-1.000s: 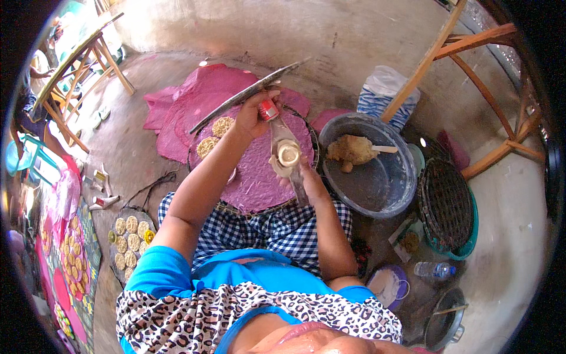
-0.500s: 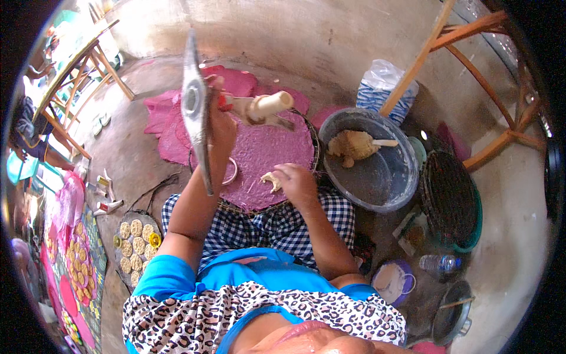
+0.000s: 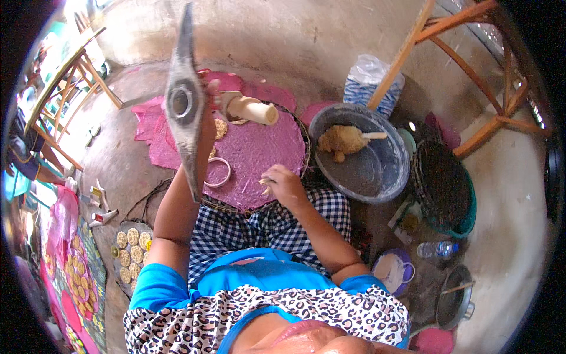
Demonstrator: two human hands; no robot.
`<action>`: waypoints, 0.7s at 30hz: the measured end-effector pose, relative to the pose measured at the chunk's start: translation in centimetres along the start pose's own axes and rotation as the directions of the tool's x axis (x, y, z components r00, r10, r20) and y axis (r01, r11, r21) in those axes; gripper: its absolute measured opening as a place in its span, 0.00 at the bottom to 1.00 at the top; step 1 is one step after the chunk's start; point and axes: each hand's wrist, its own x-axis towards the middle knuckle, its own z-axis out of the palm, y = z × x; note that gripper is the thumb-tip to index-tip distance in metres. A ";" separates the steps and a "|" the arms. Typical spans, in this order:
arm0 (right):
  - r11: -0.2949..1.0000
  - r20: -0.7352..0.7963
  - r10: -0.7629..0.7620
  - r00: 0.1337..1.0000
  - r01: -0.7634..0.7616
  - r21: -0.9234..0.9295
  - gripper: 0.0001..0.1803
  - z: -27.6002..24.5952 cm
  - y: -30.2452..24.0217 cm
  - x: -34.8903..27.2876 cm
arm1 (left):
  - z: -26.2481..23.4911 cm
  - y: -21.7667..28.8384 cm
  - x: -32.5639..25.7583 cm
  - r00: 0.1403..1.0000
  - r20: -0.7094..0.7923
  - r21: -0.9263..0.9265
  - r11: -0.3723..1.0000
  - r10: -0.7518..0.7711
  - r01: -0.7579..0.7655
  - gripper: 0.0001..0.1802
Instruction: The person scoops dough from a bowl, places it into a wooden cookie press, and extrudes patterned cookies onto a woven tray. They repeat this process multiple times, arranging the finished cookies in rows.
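My left hand (image 3: 209, 121) is raised over the pink round mat (image 3: 268, 141), partly hidden behind a hand press. It grips the press by its long grey winged body (image 3: 184, 127), pointed at both ends with a round hole in the middle. A pale cylindrical plunger (image 3: 253, 111) sticks out to the right; I cannot tell how it joins the body. Over the mat's near right part, my right hand (image 3: 286, 186) is closed around a small lump of pale dough (image 3: 267, 187). A pale pink ring (image 3: 217, 173) and some textured dough rounds (image 3: 221, 128) lie on the mat.
Right of the mat stands a grey basin (image 3: 368, 177) with dough and a pale-handled utensil. A stack of dark round trays (image 3: 439, 183) and a water bottle (image 3: 436, 249) sit farther right. Dough rounds cover a tray (image 3: 125, 265) at left. Wooden frame legs (image 3: 466, 65) rise at far right.
The press has swung up and to the left, uncovering the ring and dough rounds. My right fingers have closed on the dough. The whole view has shifted slightly.
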 end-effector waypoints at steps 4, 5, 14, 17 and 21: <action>0.927 0.002 0.124 0.992 -0.117 0.357 0.10 -5.8 -3.9 0.6 | 2.0 1.8 0.1 0.982 0.153 -0.150 0.985 0.108 -0.085 0.17; 0.868 0.001 0.167 0.986 -0.147 0.475 0.10 -7.5 -5.2 0.6 | 3.3 1.8 -0.1 0.975 0.223 -0.247 0.968 0.015 0.042 0.18; 0.923 -0.552 -0.373 0.746 0.356 -0.144 0.09 -17.1 -11.4 6.2 | 12.1 2.1 -4.1 0.657 0.739 -0.533 0.465 -0.152 0.707 0.18; 0.923 -0.506 -0.374 0.777 0.262 -0.281 0.11 -16.3 -10.7 6.3 | 12.9 2.6 -5.0 0.746 0.664 -0.611 0.537 -0.051 0.581 0.20; 0.776 -0.400 -0.542 0.739 0.256 -0.577 0.17 -16.4 -9.3 5.4 | 13.1 1.9 -5.0 0.801 0.599 -0.510 0.779 0.017 0.364 0.19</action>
